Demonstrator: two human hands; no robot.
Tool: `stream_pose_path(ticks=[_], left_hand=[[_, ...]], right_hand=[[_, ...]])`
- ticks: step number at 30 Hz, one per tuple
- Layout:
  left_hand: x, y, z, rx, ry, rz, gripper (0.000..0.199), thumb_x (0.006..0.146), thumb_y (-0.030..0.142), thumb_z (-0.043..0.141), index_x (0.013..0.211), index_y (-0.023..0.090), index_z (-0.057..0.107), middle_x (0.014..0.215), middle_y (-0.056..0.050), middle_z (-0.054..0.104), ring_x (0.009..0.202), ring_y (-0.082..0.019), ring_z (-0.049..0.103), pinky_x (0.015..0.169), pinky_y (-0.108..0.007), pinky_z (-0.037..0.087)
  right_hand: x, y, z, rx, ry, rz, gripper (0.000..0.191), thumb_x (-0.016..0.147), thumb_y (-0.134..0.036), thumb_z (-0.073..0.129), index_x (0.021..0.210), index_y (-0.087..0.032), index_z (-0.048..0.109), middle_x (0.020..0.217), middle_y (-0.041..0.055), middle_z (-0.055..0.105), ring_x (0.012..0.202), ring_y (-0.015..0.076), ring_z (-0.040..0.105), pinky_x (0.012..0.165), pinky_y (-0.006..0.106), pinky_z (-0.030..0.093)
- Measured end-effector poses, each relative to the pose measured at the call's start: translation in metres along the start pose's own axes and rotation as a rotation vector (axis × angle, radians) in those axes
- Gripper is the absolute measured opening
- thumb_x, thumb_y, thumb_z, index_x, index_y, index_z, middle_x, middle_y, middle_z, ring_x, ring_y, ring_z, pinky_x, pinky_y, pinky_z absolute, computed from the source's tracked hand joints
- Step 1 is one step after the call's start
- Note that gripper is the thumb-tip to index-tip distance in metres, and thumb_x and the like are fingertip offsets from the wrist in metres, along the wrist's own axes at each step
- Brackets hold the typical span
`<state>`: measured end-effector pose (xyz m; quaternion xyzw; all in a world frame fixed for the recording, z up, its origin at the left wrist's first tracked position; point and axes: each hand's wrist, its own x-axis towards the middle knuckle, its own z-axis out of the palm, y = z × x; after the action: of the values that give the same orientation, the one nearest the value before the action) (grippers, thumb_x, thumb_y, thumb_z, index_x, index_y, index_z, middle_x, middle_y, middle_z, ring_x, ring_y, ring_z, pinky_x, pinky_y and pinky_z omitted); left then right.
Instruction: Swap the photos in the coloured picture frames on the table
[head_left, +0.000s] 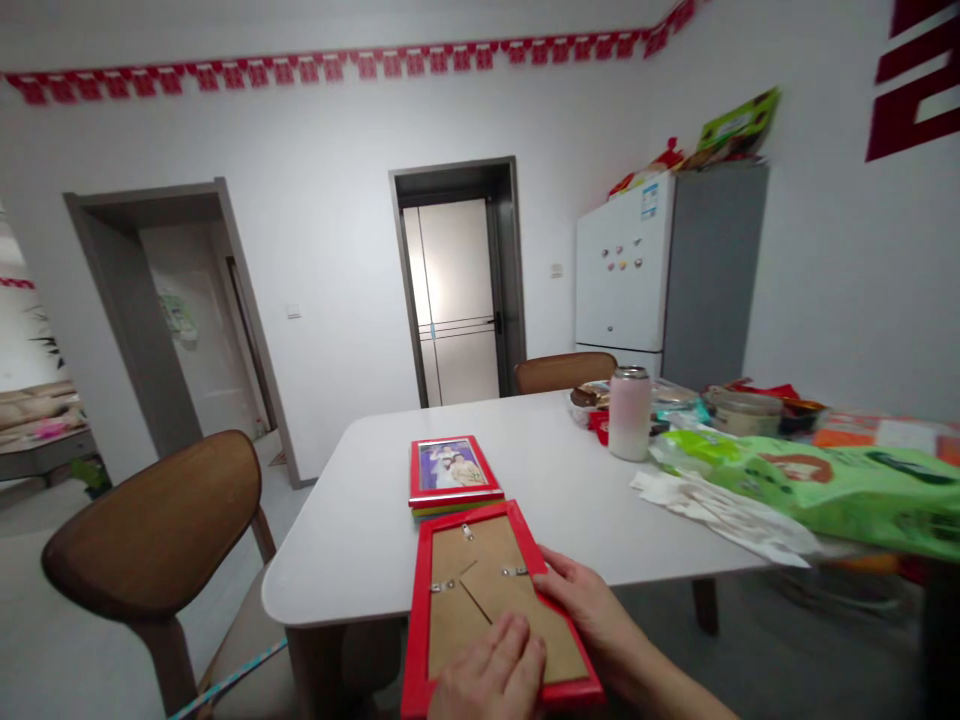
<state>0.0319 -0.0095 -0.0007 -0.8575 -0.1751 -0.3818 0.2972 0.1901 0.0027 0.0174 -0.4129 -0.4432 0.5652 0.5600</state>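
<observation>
A red picture frame (421, 610) shows its brown backing board, with small metal clips and a dark slit, at the table's near edge. My right hand (589, 605) grips its right side, thumb on the red border and the other fingers hidden beneath. My left hand (491, 675) lies over the lower part of the backing, fingers bent and close together; whether anything is under them is hidden. Just beyond, a stack of frames rests on the white table, its top one a red frame (455, 493) holding a photo.
On the table's right are a pink-white can (630, 415), a green packet (817, 485), white gloves (727, 510) and a jar (744, 412). Brown chairs stand at the left (154, 525) and behind the table (562, 372). A fridge (622, 260) is at the back right.
</observation>
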Motion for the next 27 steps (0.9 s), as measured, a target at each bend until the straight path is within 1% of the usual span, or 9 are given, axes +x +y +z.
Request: stream_pose_path(ticks=[3,5,8,13,16,19,22,24,27], left_hand=[[-0.006,0.003,0.018,-0.027,0.002,-0.078,0.030,0.082,0.023,0.031,0.095,0.017,0.057,0.095,-0.001,0.065,0.087,-0.014,0.059,0.071,-0.020,0.050],[-0.010,0.005,0.028,-0.047,-0.029,-0.119,0.030,0.082,0.025,0.031,0.097,0.018,0.055,0.098,-0.001,0.063,0.090,-0.014,0.058,0.073,-0.022,0.049],[-0.015,0.005,0.041,-0.076,-0.151,-0.150,0.029,0.082,0.024,0.034,0.104,0.019,0.051,0.105,-0.001,0.060,0.097,-0.015,0.054,0.078,-0.024,0.047],[-0.010,0.004,0.051,-0.166,-0.372,-0.259,0.033,0.079,0.018,0.039,0.111,0.019,0.046,0.112,-0.004,0.055,0.105,-0.017,0.049,0.084,-0.029,0.044],[0.000,0.003,0.044,-0.311,-0.491,-0.377,0.038,0.076,0.013,0.040,0.114,0.019,0.045,0.118,-0.006,0.050,0.110,-0.019,0.043,0.090,-0.032,0.038],[0.005,-0.007,0.024,-0.447,-0.561,-0.508,0.045,0.070,0.016,0.050,0.115,0.019,0.044,0.120,-0.009,0.048,0.111,-0.022,0.042,0.095,-0.037,0.031],[-0.002,-0.027,0.004,-0.465,-0.549,-0.700,0.054,0.060,0.023,0.063,0.111,0.017,0.047,0.121,-0.012,0.045,0.112,-0.027,0.039,0.097,-0.044,0.026],[-0.011,-0.038,-0.004,-0.494,-0.515,-0.799,0.045,0.057,0.026,0.066,0.099,0.016,0.053,0.118,-0.012,0.048,0.111,-0.027,0.040,0.094,-0.042,0.031],[-0.021,-0.046,-0.006,-0.579,-0.492,-0.858,0.034,0.055,0.028,0.068,0.084,0.018,0.054,0.106,-0.009,0.055,0.110,-0.024,0.042,0.088,-0.035,0.037]], right_hand=[[0.022,0.008,-0.014,-0.326,0.029,-0.056,0.043,0.057,-0.020,0.048,0.098,-0.012,0.058,0.088,0.0066,0.066,0.076,0.0192,0.061,0.070,0.029,0.046],[0.034,0.012,-0.021,-0.562,0.069,-0.105,0.041,0.056,-0.017,0.045,0.094,-0.013,0.059,0.086,0.0054,0.067,0.074,0.0182,0.060,0.069,0.027,0.045],[0.046,0.014,-0.025,-0.844,0.103,-0.152,0.038,0.055,-0.014,0.042,0.087,-0.015,0.062,0.084,0.0050,0.067,0.073,0.0169,0.060,0.068,0.024,0.044],[0.062,0.016,-0.026,-1.144,0.151,-0.213,0.033,0.055,-0.012,0.041,0.081,-0.014,0.063,0.080,0.0078,0.066,0.072,0.0165,0.058,0.064,0.022,0.041],[0.070,0.016,-0.028,-1.274,0.168,-0.253,0.036,0.056,-0.011,0.043,0.087,-0.013,0.062,0.088,0.0100,0.063,0.081,0.0176,0.056,0.070,0.022,0.039],[0.075,0.013,-0.028,-1.357,0.114,-0.286,0.040,0.055,-0.010,0.047,0.093,-0.014,0.061,0.097,0.0091,0.059,0.088,0.0174,0.053,0.076,0.022,0.037],[0.076,0.011,-0.026,-1.406,0.067,-0.280,0.032,0.060,-0.012,0.046,0.086,-0.016,0.064,0.091,0.0081,0.060,0.084,0.0166,0.053,0.074,0.022,0.037],[0.075,0.011,-0.023,-1.429,0.086,-0.279,0.028,0.064,-0.014,0.044,0.082,-0.015,0.065,0.086,0.0085,0.060,0.080,0.0167,0.054,0.072,0.023,0.038],[0.075,0.013,-0.018,-1.444,0.132,-0.281,0.025,0.067,-0.016,0.044,0.080,-0.016,0.066,0.083,0.0085,0.060,0.078,0.0164,0.054,0.071,0.023,0.037]])
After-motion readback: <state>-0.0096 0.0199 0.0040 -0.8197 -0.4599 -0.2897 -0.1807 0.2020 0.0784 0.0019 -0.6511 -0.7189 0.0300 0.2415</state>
